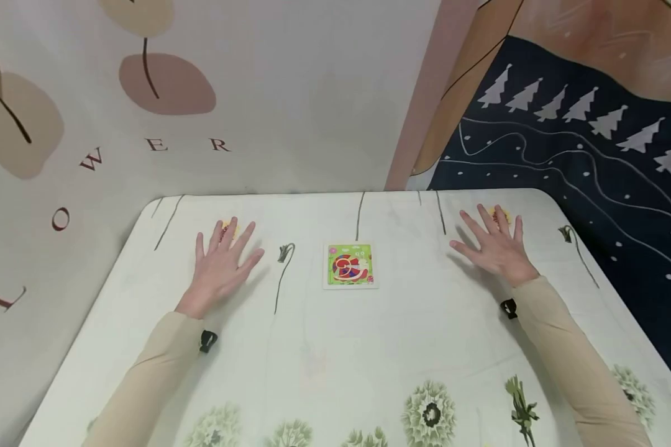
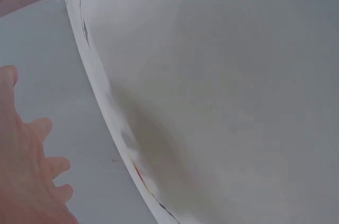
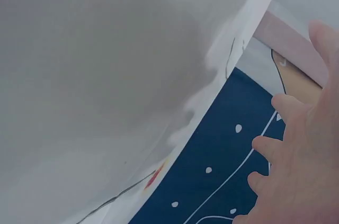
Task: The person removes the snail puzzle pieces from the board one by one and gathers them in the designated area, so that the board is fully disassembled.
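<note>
Beneath the left hand (image 1: 218,273) and the right hand (image 1: 497,251) we see a white tablecloth (image 1: 324,335), matt and mostly smooth, faintly creased. Between the hands, the small picture board (image 1: 349,266) looks smooth and flat; we cannot tell whether it is wood, card or plastic. Just behind each hand, we see a beige sleeve (image 1: 145,372) of soft, matt, lightly wrinkled cloth, and a black wrist fitting (image 1: 207,341) that looks like plastic. Beyond the hands, the pale backdrop (image 1: 313,112) and, past the right hand, the navy backdrop (image 1: 492,149) look like matt printed fabric.
</note>
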`<state>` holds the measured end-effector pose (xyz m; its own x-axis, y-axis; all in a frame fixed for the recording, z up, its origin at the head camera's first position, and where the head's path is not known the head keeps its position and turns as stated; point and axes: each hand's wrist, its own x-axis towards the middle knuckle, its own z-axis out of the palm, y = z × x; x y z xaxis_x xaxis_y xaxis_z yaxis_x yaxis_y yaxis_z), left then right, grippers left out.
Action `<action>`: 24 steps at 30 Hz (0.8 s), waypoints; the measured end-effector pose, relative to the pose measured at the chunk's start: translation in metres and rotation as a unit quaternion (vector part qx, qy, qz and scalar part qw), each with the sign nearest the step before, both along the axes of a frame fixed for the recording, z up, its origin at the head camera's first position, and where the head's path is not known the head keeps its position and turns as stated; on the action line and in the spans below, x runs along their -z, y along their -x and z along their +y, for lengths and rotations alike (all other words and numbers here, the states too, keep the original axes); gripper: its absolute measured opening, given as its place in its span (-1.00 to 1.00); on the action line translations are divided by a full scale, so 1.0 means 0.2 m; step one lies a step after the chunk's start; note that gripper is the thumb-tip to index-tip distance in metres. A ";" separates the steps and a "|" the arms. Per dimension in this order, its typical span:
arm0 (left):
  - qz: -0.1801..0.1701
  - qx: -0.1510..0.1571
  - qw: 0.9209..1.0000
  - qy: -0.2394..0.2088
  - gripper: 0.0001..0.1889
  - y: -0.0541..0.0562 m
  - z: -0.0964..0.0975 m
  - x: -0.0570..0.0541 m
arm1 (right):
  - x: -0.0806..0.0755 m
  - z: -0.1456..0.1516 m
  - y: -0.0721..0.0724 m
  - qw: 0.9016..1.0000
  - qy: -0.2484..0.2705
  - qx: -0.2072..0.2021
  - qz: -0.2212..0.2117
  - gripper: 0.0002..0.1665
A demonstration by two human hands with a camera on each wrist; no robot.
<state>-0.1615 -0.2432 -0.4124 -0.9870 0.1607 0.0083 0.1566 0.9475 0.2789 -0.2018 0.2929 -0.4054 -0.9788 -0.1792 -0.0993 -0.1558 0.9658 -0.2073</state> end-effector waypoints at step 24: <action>-0.052 0.092 0.994 -0.003 -0.29 0.01 0.30 0.05 | 0.01 -0.28 0.08 0.998 0.036 -0.052 0.007 -0.17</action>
